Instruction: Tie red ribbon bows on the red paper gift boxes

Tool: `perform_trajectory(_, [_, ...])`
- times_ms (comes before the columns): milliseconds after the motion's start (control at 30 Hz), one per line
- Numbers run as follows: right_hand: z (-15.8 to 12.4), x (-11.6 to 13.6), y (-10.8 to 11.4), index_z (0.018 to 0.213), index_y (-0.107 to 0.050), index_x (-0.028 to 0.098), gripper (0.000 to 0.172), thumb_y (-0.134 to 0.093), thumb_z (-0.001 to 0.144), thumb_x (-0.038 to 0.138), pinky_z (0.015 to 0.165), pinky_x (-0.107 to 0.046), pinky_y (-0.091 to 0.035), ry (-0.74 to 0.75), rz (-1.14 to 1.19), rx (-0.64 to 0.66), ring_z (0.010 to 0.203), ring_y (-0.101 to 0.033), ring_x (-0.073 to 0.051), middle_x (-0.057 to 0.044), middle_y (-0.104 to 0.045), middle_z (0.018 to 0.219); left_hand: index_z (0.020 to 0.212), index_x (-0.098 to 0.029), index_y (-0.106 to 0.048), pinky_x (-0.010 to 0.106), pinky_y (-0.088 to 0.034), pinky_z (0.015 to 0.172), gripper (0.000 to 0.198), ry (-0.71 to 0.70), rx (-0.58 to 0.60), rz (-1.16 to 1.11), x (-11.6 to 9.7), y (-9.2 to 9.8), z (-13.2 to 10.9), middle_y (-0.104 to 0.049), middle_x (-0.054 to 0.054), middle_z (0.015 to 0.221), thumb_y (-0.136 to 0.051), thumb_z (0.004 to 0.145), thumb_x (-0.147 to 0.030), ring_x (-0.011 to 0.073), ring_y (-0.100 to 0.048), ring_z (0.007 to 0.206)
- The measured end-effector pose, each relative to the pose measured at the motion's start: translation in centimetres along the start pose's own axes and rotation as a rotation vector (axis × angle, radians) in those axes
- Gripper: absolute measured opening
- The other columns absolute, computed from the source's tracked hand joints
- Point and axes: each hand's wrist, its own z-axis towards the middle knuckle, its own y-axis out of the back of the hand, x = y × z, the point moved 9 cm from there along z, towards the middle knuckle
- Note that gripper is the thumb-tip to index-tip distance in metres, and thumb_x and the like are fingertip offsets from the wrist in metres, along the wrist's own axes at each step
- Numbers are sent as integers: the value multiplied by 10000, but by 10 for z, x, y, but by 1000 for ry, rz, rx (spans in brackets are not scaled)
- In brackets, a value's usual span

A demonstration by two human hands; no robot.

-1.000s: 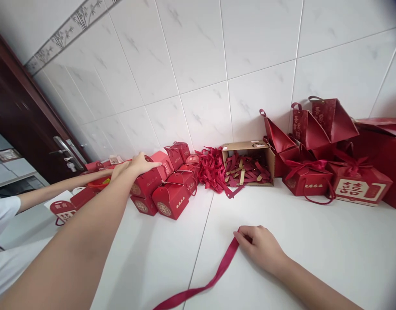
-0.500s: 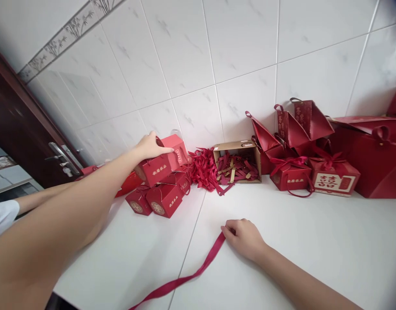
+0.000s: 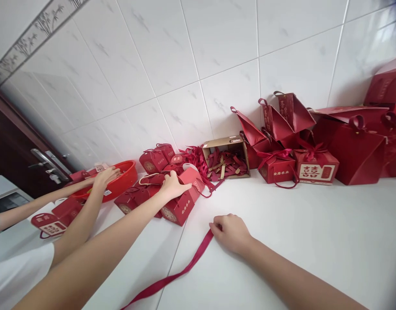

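My left hand is closed over the top of a red gift box with gold lettering on its side and a lighter red flap standing up at its right. Other red boxes sit close against it on the left. On the white table my right hand is a loose fist, pinching one end of a dark red ribbon. The ribbon trails over the table toward the lower left, and its far end runs out of view.
At the left, a co-worker's hands reach into a red basin. A cardboard box of dark red strips stands against the wall beside a heap of red ribbons. Finished-looking gift boxes and large bags line the right.
My left hand has moved right and down with the gift box, from above the stacked boxes to the table in front. My right hand keeps the ribbon. The view has shifted.
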Motion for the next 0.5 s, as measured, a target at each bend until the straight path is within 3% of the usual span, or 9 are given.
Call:
perform_trajectory(133, [0,0,-1,531,-366,176,324,-470,830,243,511,-240,-214,7,-23,1,495,-300,-98,34,-439,504,995,-186,-367,380,-458,740,608,-54,-6,-1,10,10,-33,-456,152,1118,-598,634,-617,340,-530,1039])
perform_trajectory(300, [-3,0,-1,530,-392,183,303,-450,823,238,518,-244,-227,16,-21,11,497,-323,-101,31,-450,510,831,-219,-332,349,-456,706,459,-179,-23,-35,34,20,-98,-464,50,929,-542,704,-607,237,-536,849])
perform_trajectory(400, [-5,4,-3,540,-440,189,246,-461,784,204,541,-237,-262,69,48,82,512,-365,-98,35,-481,528,818,-219,-343,345,-451,716,423,-168,-71,-17,75,32,-130,-470,36,894,-526,731,-591,223,-524,821])
perform_trajectory(500, [-7,2,-4,540,-428,191,220,-458,758,203,543,-231,-289,49,143,134,527,-390,-101,39,-481,537,806,-219,-356,342,-447,698,436,-52,-129,37,137,46,-148,-473,18,842,-513,725,-618,218,-523,773])
